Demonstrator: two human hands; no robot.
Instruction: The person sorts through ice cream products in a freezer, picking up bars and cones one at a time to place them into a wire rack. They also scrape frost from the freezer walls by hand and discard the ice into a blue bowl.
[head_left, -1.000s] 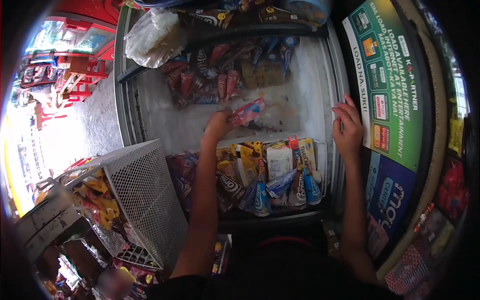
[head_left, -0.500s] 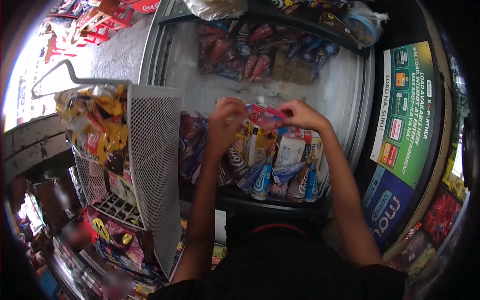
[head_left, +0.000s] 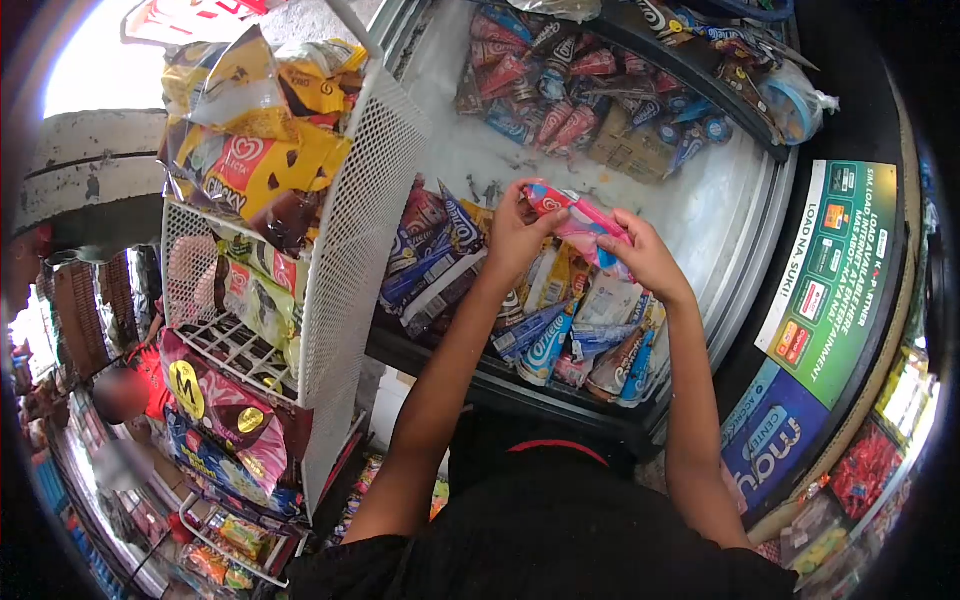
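A pink and blue wrapped ice cream packet [head_left: 578,226] is held above the open freezer [head_left: 690,220]. My left hand [head_left: 520,232] pinches its left end, and my right hand [head_left: 642,254] grips its right end. Below my hands lie several wrapped ice creams, among them a blue Cornetto cone [head_left: 545,345], a yellow packet [head_left: 556,280] and a white packet [head_left: 606,303]. Dark blue and brown packets [head_left: 425,265] are piled left of my left forearm.
A white mesh rack [head_left: 360,250] with yellow snack bags [head_left: 250,160] stands at the left. Cones and a cardboard box [head_left: 632,145] lie in the freezer's far part. Bags rest on its dark top edge. A green sign [head_left: 835,270] is at the right.
The view has shifted, so the freezer and rack appear displaced. My left hand, blurred beside the packet before, now grips its left end. The packet shows more clearly between both hands.
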